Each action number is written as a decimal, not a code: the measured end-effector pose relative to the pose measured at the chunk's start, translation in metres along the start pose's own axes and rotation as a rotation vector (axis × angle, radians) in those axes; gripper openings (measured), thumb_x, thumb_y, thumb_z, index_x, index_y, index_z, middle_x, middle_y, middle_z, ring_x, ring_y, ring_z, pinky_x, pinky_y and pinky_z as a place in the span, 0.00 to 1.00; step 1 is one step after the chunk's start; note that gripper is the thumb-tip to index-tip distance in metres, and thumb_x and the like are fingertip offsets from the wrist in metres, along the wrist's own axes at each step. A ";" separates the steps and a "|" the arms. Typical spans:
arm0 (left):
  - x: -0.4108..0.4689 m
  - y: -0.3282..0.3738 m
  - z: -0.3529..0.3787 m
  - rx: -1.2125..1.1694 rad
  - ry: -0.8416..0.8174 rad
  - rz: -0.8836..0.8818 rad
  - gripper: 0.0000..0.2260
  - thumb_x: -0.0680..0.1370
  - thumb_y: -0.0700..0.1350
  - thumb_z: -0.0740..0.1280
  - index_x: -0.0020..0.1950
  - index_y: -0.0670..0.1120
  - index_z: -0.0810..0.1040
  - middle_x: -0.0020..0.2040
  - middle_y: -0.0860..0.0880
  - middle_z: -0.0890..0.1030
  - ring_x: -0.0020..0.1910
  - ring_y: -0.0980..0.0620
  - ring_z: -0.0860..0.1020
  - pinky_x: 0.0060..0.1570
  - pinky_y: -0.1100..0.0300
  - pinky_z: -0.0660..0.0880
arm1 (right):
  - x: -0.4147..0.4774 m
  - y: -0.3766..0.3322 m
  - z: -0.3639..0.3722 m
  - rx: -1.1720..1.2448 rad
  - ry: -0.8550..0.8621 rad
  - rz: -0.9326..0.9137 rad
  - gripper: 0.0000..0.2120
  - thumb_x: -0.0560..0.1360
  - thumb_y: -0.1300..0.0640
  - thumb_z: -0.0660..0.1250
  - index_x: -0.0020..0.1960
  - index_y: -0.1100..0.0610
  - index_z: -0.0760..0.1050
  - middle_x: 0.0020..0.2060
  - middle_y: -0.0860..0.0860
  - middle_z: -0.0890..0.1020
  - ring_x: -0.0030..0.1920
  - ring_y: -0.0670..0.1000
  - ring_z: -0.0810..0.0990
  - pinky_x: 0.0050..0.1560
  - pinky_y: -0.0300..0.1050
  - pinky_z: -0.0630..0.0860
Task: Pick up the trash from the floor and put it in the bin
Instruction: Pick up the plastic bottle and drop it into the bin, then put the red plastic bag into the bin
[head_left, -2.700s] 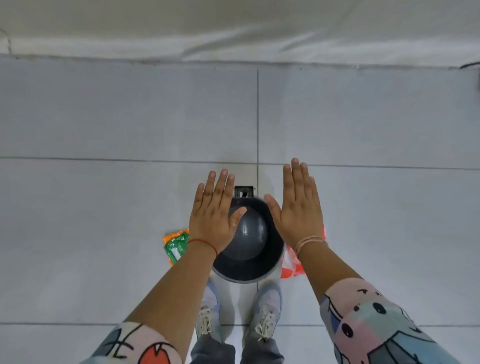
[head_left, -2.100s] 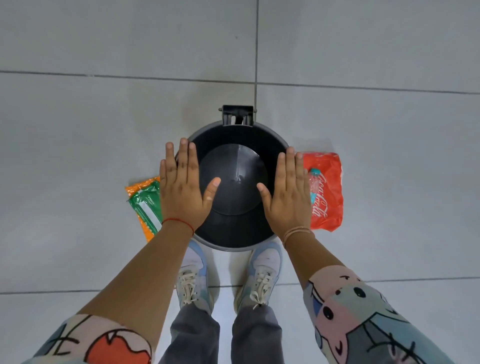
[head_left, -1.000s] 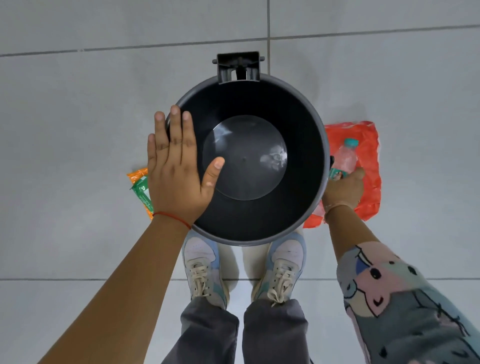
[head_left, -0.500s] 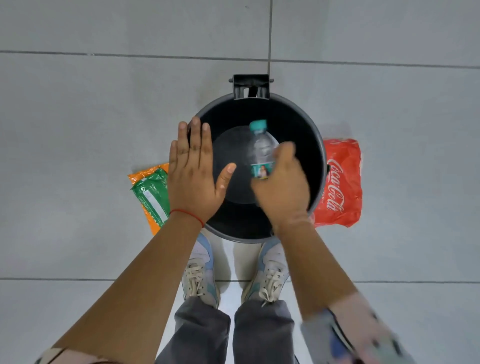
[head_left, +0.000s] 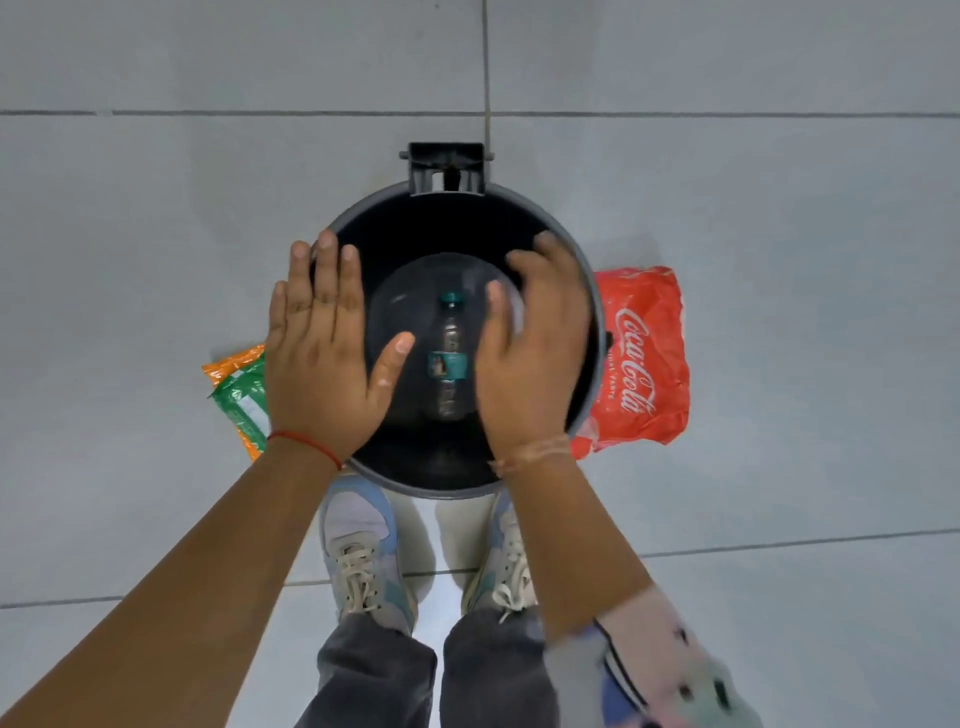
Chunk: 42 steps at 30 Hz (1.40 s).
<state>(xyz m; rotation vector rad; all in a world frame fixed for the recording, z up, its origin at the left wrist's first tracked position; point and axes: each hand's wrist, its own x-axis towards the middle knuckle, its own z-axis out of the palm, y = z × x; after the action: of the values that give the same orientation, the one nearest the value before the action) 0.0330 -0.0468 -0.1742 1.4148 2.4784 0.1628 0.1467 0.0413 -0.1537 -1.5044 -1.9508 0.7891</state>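
A round black bin (head_left: 524, 208) stands on the floor in front of my feet. At its bottom lies a small clear plastic bottle (head_left: 451, 358) with a teal cap and label. My left hand (head_left: 324, 353) hovers flat over the bin's left rim, fingers spread, holding nothing. Over the right half of the bin, my right hand (head_left: 535, 353) is open and slightly blurred, with nothing in it. A red Coca-Cola bag (head_left: 641, 358) lies on the floor right of the bin. Left of the bin, an orange and green wrapper (head_left: 239, 389) is partly hidden by my left hand.
Grey floor tiles (head_left: 779, 182) surround the bin on all sides. My two sneakers (head_left: 363, 551) stand just behind the bin. A black hinge bracket (head_left: 447, 169) sticks out at the bin's far edge.
My right hand took the bottle off the red bag, carried it over the bin and let go. The bottle now lies at the bin's bottom. My left hand stayed near the left rim.
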 end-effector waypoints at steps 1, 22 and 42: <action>0.000 0.000 0.000 0.003 -0.007 -0.002 0.32 0.76 0.59 0.48 0.74 0.39 0.52 0.75 0.38 0.55 0.74 0.41 0.51 0.72 0.48 0.48 | 0.006 0.001 -0.017 0.029 0.179 -0.034 0.12 0.76 0.65 0.63 0.57 0.67 0.76 0.61 0.62 0.76 0.63 0.57 0.72 0.66 0.42 0.65; 0.001 -0.001 0.010 0.016 0.083 0.055 0.32 0.78 0.60 0.45 0.74 0.38 0.51 0.75 0.35 0.54 0.74 0.37 0.50 0.73 0.49 0.46 | -0.039 0.211 0.021 -0.543 -0.754 0.649 0.26 0.81 0.66 0.49 0.77 0.62 0.44 0.77 0.58 0.48 0.76 0.58 0.46 0.74 0.53 0.56; 0.000 -0.006 -0.008 -0.423 0.066 -0.041 0.26 0.77 0.50 0.45 0.73 0.38 0.53 0.74 0.41 0.57 0.73 0.51 0.50 0.73 0.64 0.43 | -0.025 -0.056 -0.054 -0.329 -0.643 0.097 0.27 0.75 0.61 0.54 0.74 0.61 0.61 0.74 0.58 0.62 0.67 0.61 0.67 0.69 0.48 0.63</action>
<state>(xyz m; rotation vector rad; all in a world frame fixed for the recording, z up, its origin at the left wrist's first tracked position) 0.0261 -0.0491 -0.1684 1.1920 2.3350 0.6898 0.1549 0.0123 -0.0778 -1.6805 -2.5918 1.1442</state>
